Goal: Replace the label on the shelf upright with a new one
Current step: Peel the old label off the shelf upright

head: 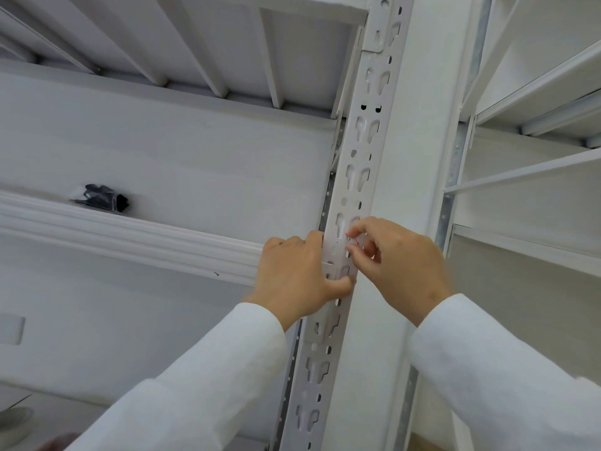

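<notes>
1. Hands meet on the front face of the white perforated shelf upright (pixel 357 151), which runs from the lower middle of the view up to the shelf deck above.
2. Left hand (pixel 297 275) wraps the upright's left edge, fingers curled round it and the thumb pressed across the front face just below the label.
3. Right hand (pixel 395 258) comes in from the right edge, thumb and forefinger pinching at a small label (pixel 338 252) that lies on the upright's face between the two hands; the label is pale and hard to tell from the metal, with a speck of red at the fingertips.
4. Both white sleeves (pixel 208 379) rise from the bottom corners, leaving the upright's lower stretch bare between them.
5. Above the hands the slotted face is unobstructed up to the ribbed underside of the shelf deck (pixel 182 43).
6. To the left, a white shelf beam (pixel 130 236) meets the upright at hand height; on the shelf behind it sits a small clear bag (pixel 104 198) with dark contents I cannot identify, well apart from the hands.
7. To the right stands a neighbouring rack (pixel 533 170) with open shelf bays.
</notes>
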Demonstrator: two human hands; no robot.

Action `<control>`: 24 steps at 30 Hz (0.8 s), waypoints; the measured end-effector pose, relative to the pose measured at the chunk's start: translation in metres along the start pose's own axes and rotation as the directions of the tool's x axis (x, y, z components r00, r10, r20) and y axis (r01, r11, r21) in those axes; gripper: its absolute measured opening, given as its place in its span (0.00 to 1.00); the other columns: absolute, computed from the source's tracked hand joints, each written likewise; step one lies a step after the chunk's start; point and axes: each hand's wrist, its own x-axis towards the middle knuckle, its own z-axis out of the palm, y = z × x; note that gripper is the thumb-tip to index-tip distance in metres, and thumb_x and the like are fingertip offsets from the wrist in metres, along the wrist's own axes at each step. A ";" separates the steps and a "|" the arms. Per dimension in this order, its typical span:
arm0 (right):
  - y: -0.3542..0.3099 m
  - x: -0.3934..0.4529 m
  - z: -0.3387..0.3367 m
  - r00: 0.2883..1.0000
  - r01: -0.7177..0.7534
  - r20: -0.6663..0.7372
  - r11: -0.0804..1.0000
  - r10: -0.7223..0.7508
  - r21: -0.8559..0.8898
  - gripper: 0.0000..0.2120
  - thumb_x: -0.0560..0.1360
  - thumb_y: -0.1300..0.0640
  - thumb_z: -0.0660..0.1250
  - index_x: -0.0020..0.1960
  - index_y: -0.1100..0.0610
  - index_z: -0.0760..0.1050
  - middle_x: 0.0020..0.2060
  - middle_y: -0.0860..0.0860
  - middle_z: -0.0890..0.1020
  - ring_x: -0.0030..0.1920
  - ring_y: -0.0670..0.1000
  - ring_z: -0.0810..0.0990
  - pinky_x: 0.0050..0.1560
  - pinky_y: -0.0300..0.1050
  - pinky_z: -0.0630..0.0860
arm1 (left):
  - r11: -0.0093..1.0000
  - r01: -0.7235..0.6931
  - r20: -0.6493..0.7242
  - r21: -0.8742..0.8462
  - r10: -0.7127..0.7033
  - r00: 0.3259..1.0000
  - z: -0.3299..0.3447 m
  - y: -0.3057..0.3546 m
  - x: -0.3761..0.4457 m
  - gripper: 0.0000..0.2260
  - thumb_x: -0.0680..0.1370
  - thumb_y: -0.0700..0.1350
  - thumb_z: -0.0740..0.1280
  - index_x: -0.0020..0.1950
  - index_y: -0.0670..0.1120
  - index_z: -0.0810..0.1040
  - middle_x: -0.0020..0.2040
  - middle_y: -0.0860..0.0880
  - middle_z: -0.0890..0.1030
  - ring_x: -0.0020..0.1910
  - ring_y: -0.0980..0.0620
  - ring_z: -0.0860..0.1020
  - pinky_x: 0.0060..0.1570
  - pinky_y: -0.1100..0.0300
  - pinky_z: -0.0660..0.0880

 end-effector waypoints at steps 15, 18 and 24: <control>-0.005 0.013 -0.001 0.988 0.080 0.152 0.961 -0.040 -0.265 0.12 0.81 0.49 0.48 0.55 0.54 0.66 0.43 0.50 0.81 0.41 0.57 0.78 0.36 0.45 0.64 | 1.000 -0.009 0.005 0.009 0.009 1.000 -0.001 0.000 0.001 0.20 0.71 0.64 0.61 0.45 0.48 0.62 0.36 0.53 0.72 0.37 0.50 0.70 0.49 0.56 0.64; 0.003 0.008 0.002 0.996 0.060 0.079 0.992 -0.051 -0.112 0.09 0.80 0.49 0.53 0.51 0.53 0.69 0.30 0.42 0.74 0.34 0.56 0.76 0.30 0.45 0.64 | 1.000 -0.006 0.012 0.027 0.006 1.000 0.000 -0.001 0.001 0.21 0.71 0.64 0.61 0.45 0.47 0.62 0.38 0.52 0.72 0.38 0.49 0.69 0.48 0.57 0.62; 0.019 -0.007 0.009 0.966 0.193 -0.154 0.976 -0.207 -0.100 0.13 0.74 0.48 0.59 0.49 0.52 0.80 0.21 0.44 0.71 0.20 0.52 0.72 0.19 0.39 0.68 | 1.000 -0.006 0.006 0.024 0.006 1.000 0.001 -0.001 0.000 0.21 0.71 0.64 0.62 0.45 0.47 0.61 0.37 0.52 0.71 0.38 0.49 0.69 0.49 0.57 0.62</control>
